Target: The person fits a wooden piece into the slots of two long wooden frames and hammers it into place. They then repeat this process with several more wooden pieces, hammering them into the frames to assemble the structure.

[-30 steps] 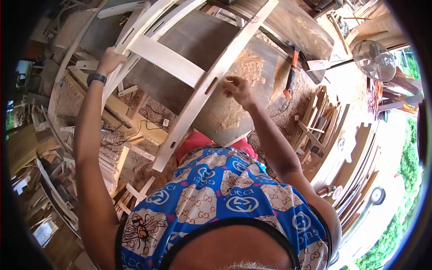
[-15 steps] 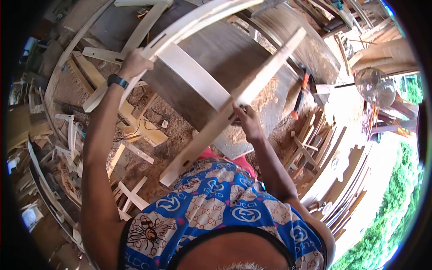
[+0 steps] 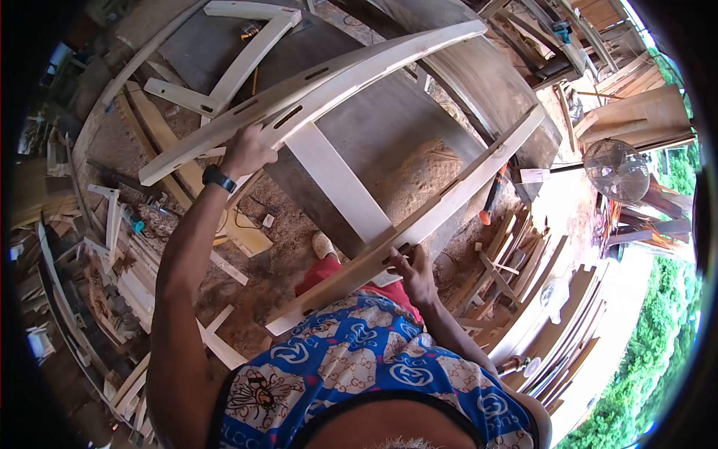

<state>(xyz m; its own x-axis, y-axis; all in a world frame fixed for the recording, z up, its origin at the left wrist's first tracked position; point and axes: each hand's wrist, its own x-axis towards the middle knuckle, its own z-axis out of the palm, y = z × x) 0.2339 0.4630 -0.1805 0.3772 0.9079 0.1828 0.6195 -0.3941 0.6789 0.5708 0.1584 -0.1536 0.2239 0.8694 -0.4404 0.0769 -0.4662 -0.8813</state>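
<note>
Sawdust lies heaped on the dark worktop, and above it, close in front of the person's body, a crosspiece spans two slotted wooden rails. From where I stand, the left hand has its fingers wrapped round the far rail near one end, while the right hand has curled fingers against the near rail, just beside the crosspiece's end; whether they clamp it I cannot tell. My worry is twisting: both rails reach well past the hands, so uneven lifting could wrench the joints, or let the crosspiece slip out if it is only loosely seated. Another slotted piece runs right alongside the far rail, so a swing could knock it. The near rail's far end passes close to an orange-handled tool and might catch it. A fingertip could also get pinched.
</note>
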